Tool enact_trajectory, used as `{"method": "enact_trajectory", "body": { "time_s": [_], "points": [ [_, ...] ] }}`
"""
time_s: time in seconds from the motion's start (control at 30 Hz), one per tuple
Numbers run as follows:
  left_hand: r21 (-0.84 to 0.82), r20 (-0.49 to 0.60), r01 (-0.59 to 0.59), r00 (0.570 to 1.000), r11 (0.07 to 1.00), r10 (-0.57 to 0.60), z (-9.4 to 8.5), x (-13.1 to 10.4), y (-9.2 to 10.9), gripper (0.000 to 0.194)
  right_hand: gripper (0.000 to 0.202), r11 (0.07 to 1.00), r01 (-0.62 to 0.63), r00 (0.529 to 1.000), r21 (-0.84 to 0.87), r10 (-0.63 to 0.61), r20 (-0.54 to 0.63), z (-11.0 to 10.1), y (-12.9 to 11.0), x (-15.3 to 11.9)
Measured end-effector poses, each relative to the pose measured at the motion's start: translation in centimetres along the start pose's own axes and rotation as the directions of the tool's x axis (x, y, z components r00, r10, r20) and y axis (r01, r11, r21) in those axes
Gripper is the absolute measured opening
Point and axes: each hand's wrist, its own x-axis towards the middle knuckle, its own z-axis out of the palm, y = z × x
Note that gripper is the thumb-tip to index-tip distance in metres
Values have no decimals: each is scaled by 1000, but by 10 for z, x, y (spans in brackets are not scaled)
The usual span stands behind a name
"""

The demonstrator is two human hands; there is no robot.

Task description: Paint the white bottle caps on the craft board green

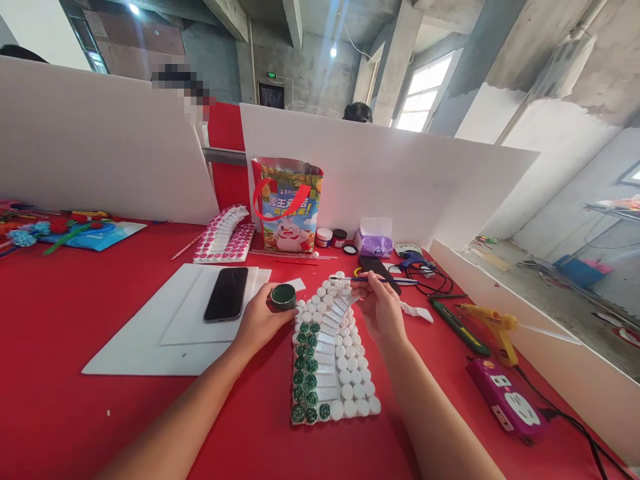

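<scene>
My left hand [259,319] is closed around a small open jar of dark green paint [283,297], tilted so its inside shows. In my right hand [381,308] is a thin paintbrush [403,281], held almost level, its tip at the far end of a piece made of white bottle caps [353,377]. Whether the tip touches a cap I cannot tell. Rows of round caps flank a curved strip of pale slats [327,360]. Several caps along the left side and near corner are green [311,381]; the others look white.
Left lie white boards [135,327] with a phone [226,295]. Behind stand a pink-and-white cap piece [225,243], a printed bag [289,213], paint jars [324,238] and purple tissues [375,243]. A glue gun [493,327], a green cutter [459,327] and a purple power strip [505,400] lie right.
</scene>
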Motion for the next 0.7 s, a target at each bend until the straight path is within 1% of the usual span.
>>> {"method": "enact_trajectory", "body": {
  "time_s": [0.07,0.1,0.17,0.2,0.27,0.33,0.37,0.43,0.5,0.53,0.6,0.63,0.7],
  "points": [
    [-28,-17,-9,1000,1000,9,1,0,0,46,38,1000,-4,1000,-27,4,-13,0,-2,-1],
    [-40,-25,-21,999,999,20,1,0,0,46,37,999,16,999,-42,-17,-32,1,-2,-1],
    [-51,-40,-57,998,997,55,2,0,0,47,38,992,104,990,-77,-111,-92,2,-5,-3],
    [-49,-52,-77,996,996,74,2,0,0,48,38,982,163,976,-100,-175,-126,4,-6,-5],
    [-35,-77,-112,991,993,109,2,1,-2,48,38,948,281,935,-148,-305,-179,11,-8,-11],
    [-21,-110,-133,985,991,130,3,2,-4,48,36,911,367,900,-187,-399,-178,22,-11,-19],
    [-18,-128,-140,982,990,137,3,2,-6,48,33,897,391,894,-205,-423,-145,29,-13,-24],
    [-20,-156,-153,977,988,148,3,3,-8,48,29,865,435,890,-251,-455,-26,44,-15,-33],
    [-23,-177,-170,970,985,164,4,3,-9,49,25,837,458,888,-300,-445,114,57,-15,-40],
    [-24,-185,-180,967,983,173,4,3,-9,48,23,822,474,880,-315,-447,159,61,-14,-42],
    [-24,-188,-195,964,980,188,5,3,-9,46,19,778,530,848,-336,-494,195,66,-10,-45],
    [-23,-185,-198,964,980,191,5,2,-9,45,18,745,567,822,-350,-538,187,65,-7,-46],
    [-21,-175,-195,966,981,189,5,2,-10,44,14,661,639,756,-393,-633,164,60,-1,-47]
  ]
}}
